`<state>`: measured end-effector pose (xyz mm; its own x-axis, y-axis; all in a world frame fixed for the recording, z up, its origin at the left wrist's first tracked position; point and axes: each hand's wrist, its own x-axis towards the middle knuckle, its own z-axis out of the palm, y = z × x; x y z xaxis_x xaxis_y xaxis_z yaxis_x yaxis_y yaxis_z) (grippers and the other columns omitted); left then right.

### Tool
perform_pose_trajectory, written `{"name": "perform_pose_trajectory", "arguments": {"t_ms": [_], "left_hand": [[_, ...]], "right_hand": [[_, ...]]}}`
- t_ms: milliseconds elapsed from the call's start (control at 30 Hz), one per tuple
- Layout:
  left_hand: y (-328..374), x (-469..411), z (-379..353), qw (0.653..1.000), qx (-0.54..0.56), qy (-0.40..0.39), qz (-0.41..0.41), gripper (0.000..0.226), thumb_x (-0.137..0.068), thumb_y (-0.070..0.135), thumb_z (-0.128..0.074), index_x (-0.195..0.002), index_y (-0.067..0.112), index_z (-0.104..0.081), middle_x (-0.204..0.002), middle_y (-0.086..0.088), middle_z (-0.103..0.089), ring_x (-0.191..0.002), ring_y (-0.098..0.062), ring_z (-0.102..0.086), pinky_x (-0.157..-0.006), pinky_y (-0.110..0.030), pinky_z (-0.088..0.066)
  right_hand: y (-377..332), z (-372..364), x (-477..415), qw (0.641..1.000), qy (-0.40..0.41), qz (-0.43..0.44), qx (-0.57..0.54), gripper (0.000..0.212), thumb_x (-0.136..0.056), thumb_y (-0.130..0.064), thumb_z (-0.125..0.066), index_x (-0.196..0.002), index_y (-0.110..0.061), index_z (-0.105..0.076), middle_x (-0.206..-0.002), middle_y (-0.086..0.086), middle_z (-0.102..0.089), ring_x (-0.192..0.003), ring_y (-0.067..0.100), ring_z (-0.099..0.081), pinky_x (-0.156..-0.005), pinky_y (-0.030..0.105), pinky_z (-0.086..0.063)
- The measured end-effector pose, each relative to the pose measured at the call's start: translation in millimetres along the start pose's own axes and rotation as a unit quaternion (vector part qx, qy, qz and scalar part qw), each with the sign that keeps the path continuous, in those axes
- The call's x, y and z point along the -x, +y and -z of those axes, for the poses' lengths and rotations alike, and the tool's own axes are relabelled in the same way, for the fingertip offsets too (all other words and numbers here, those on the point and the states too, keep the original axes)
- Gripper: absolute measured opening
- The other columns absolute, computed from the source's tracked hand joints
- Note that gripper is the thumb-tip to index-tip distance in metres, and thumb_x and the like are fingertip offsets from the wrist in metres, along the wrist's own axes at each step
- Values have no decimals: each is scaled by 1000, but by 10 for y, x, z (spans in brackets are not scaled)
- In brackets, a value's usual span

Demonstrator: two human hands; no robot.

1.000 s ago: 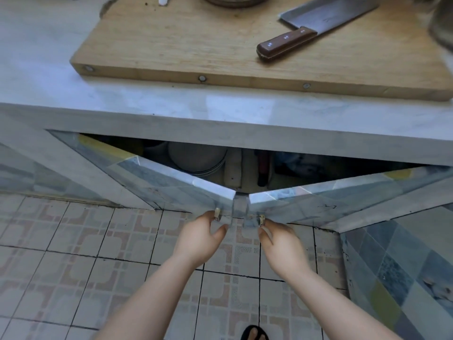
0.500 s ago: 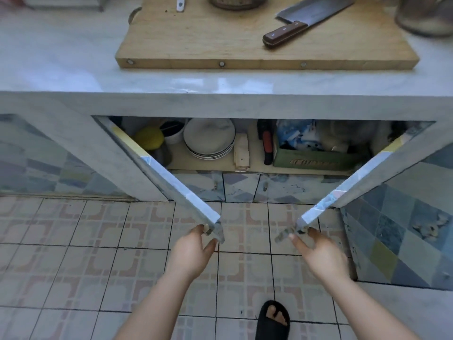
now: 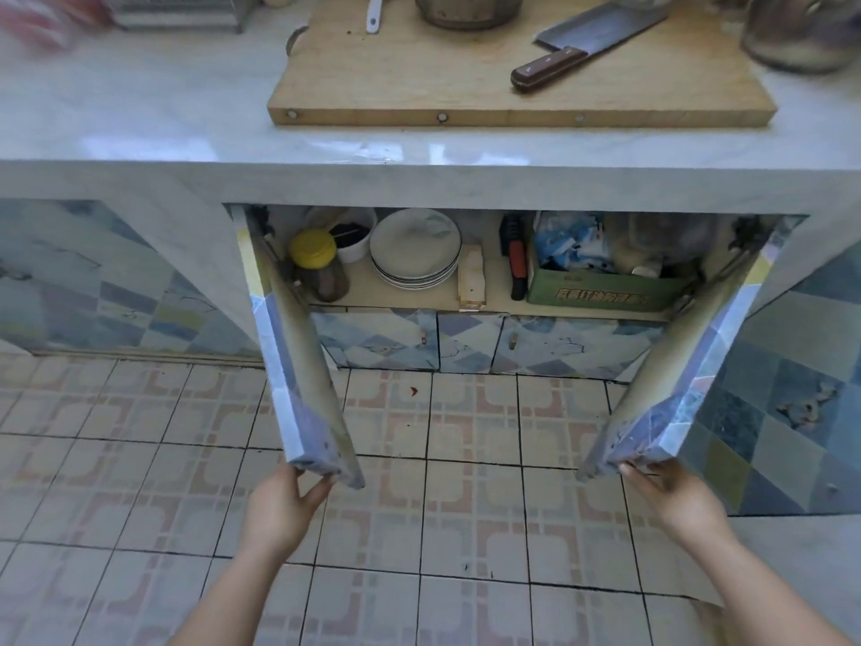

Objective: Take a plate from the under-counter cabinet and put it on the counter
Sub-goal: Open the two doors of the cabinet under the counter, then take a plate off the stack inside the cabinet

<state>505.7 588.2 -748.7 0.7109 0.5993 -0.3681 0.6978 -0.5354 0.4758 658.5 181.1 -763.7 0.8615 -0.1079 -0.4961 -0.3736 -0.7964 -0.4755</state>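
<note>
A stack of white plates [image 3: 414, 247] rests on the shelf inside the under-counter cabinet, left of centre. Both cabinet doors stand wide apart. My left hand [image 3: 284, 503] grips the bottom corner of the left door [image 3: 298, 380]. My right hand [image 3: 671, 491] holds the lower edge of the right door [image 3: 675, 380]. The grey marble counter [image 3: 153, 118] spans the view above the cabinet. Both hands are well in front of the plates and below them.
On the shelf are a yellow-lidded jar [image 3: 317, 263], a white cup [image 3: 354, 237], a wooden block [image 3: 470, 277], a red-handled tool [image 3: 516, 263] and a green box [image 3: 601, 293]. A cutting board [image 3: 419, 76] with a cleaver [image 3: 587, 44] lies on the counter.
Both doors have swung from nearly closed to wide apart, each pulled by one hand. The shelf and the plates have come fully into sight.
</note>
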Motion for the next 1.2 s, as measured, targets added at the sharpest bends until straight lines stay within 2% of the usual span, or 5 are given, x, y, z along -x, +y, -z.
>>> {"name": "perform_pose_trajectory", "arguments": {"t_ms": [433, 533, 633, 800, 1200], "left_hand": [[-190, 87, 193, 996, 68, -18, 51, 32, -82, 26, -66, -109, 7, -62, -110, -12, -70, -101, -32, -62, -65, -32, -38], [-125, 113, 150, 992, 103, -4, 72, 31, -83, 23, -66, -109, 7, -62, -111, -14, -69, -102, -31, -60, -72, -33, -38], [-118, 198, 113, 981, 155, 2, 115, 51, -79, 18, -70, -124, 4, -50, -127, -18, -58, -115, -34, -53, -82, -36, -39], [-69, 567, -149, 969, 102, -111, 194, 64, -81, 27, -67, -134, 1, -40, -138, -20, -48, -124, -34, -47, -104, -42, -36], [1072, 353, 227, 960, 231, -159, 7, 64, -82, 39, -62, -137, 20, -38, -143, 0, -45, -129, -14, -42, -106, -32, -33]], "right_hand": [[409, 333, 81, 999, -19, -2, -35, 46, -83, -38, -64, -120, -13, -55, -120, 18, -62, -110, 37, -55, -79, 37, -41], [385, 303, 146, 999, 0, 3, -39, 42, -83, -37, -64, -117, -13, -56, -122, 17, -61, -108, 35, -55, -78, 37, -42], [421, 231, 280, 1000, -2, 6, -5, 64, -83, -36, -64, -136, -10, -39, -140, 16, -45, -125, 34, -45, -94, 40, -41], [253, 51, 585, 986, -133, -78, 64, 57, -87, -35, -59, -136, -9, -42, -146, 15, -40, -132, 27, -40, -106, 33, -31], [-1547, -155, 782, 980, -102, 162, 54, 54, -90, -42, -49, -139, -21, -39, -144, -1, -44, -130, 17, -43, -105, 33, -36]]}}
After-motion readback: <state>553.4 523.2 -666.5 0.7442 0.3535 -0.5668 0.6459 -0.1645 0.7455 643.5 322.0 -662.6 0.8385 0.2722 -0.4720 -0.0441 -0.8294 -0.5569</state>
